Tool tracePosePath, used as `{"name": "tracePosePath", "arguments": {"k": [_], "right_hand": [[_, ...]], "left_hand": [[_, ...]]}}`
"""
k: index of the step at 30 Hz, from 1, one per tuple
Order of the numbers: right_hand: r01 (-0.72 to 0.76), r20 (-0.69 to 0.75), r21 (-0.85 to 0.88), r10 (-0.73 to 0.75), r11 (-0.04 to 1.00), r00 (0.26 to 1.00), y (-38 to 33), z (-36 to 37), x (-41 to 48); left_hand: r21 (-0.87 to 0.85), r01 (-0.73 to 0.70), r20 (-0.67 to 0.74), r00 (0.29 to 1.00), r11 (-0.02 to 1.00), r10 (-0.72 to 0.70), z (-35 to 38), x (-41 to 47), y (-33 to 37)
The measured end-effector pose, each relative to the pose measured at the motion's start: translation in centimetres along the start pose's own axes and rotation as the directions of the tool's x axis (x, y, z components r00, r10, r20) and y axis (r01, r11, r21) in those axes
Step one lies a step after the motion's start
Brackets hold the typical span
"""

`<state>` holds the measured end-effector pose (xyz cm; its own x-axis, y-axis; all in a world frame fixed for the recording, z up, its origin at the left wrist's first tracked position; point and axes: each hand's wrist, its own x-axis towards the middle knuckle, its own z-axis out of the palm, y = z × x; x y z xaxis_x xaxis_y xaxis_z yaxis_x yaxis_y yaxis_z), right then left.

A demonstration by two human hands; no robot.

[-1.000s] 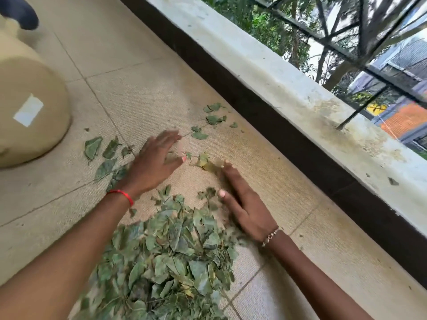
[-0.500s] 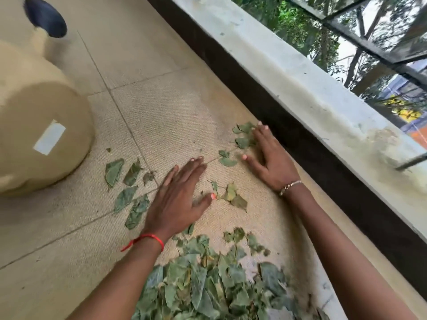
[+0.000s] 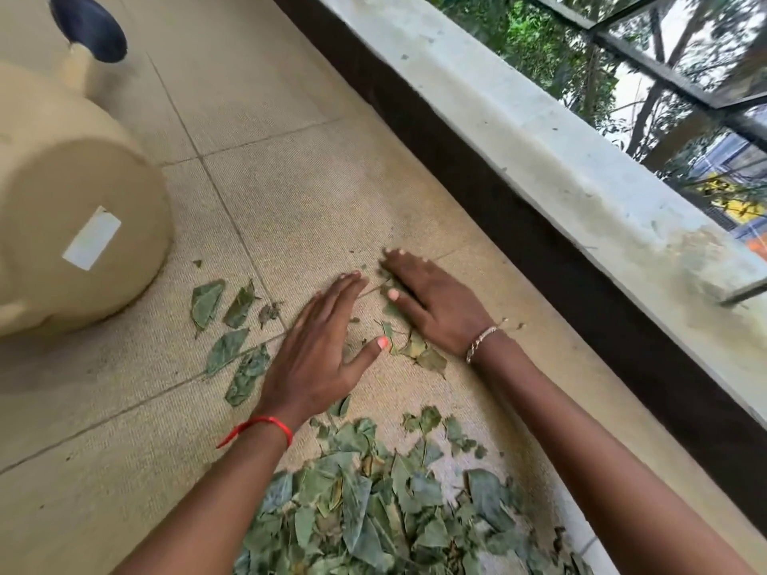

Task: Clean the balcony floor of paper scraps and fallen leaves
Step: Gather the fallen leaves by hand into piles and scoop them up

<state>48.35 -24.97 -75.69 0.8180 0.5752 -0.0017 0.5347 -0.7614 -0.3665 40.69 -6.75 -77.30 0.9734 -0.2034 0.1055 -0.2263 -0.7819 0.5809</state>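
The left hand (image 3: 315, 350) lies flat, palm down on the tiled floor (image 3: 311, 193), fingers straight and together, thumb spread to the side; it grips nothing. The right hand (image 3: 436, 300) is equally flat and straight-fingered, pressing on a few leaves that peek out under its thumb and palm. The two sets of fingertips nearly meet, forming a wedge. Inside that wedge, just beside the left thumb, sits a small cluster of leaves (image 3: 411, 350), roughly three or four, green and yellowed. A red thread (image 3: 265, 425) circles the left wrist and a beaded bracelet (image 3: 481, 340) the right.

Left of the left hand lie five loose leaves (image 3: 226, 350) in two ragged rows, with one tiny scrap beyond them. Between the forearms, nearest the camera, spreads one big leaf pile (image 3: 373, 504), too dense to count.

Farther left stands one round tan container (image 3: 74, 184) bearing one white label (image 3: 91, 237), with a dark blue object (image 3: 89, 27) behind it. A pale ledge (image 3: 539, 159) runs along the right.

Half a second ago the right hand reached out near the wall, well apart from the left; now it has drawn in beside it, covering the leaves that lay there. The five loose leaves keep their arrangement.
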Motion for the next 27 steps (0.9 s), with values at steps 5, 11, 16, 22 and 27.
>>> {"name": "tracePosePath", "arguments": {"k": [5,11,16,22,27], "right_hand": [[0.127,0.089,0.36,-0.169,0.924,0.982,-3.3,0.7,-4.4],[-0.03,-0.046,0.205,0.041,0.978,0.998,-2.6,1.0,-4.0],[-0.047,0.044,-0.14,0.054,0.989,0.998,-3.1,2.1,-4.0],[-0.052,0.055,-0.16,0.061,0.986,0.997,-3.1,2.0,-4.0],[-0.051,0.053,-0.161,0.06,0.986,0.997,-3.2,2.0,-3.9]], "left_hand": [[-0.241,0.022,-0.049,0.998,0.97,-0.035,-0.5,0.0,0.3],[-0.288,0.029,-0.053,0.998,0.957,-0.047,-0.7,-0.1,0.3],[-0.439,0.123,0.026,0.992,0.89,-0.125,-1.3,-0.4,0.5],[-0.472,0.104,-0.063,0.986,0.875,-0.151,-4.7,-0.9,-1.0],[0.03,0.303,-0.103,0.949,0.953,-0.298,-7.1,-0.7,-6.7]]}}
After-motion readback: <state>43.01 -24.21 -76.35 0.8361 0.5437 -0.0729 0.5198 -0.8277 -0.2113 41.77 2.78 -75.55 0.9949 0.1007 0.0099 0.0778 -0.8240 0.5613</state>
